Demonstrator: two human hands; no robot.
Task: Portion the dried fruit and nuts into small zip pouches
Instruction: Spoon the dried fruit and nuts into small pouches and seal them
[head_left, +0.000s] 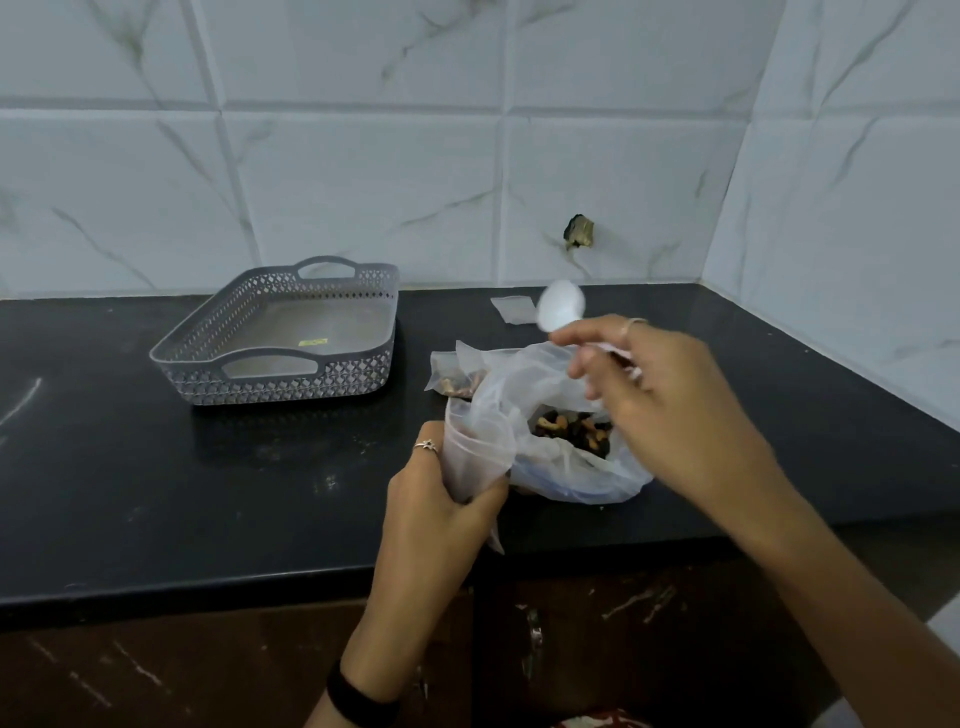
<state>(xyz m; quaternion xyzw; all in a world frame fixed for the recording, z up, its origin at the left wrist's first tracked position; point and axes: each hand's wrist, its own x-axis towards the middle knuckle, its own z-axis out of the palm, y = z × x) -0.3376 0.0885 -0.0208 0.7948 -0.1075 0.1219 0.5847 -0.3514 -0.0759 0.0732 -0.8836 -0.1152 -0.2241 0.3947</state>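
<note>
Small zip pouch, clear and empty-looking, held upright with its mouth uppermost, above the countertop close to its front edge. The left hand grips the pouch, fingers and thumb curled round its lower part; a ring sits on one finger and a dark band on the wrist. Touching the pouch on its right lies a large clear bag, open at the top, with the dried fruit and nuts visible inside as a dark and tan mix. The right hand hovers over this bag and pinches the handle of a white plastic spoon, whose bowl points up and away toward the wall; whether the bowl carries anything cannot be told. Just behind the large bag lies a filled pouch containing some of the mix. Further back, near the rear edge of the countertop, a flat empty pouch lies alone. To the left, toward the rear, stands a grey lattice-sided tray with two handles.
</note>
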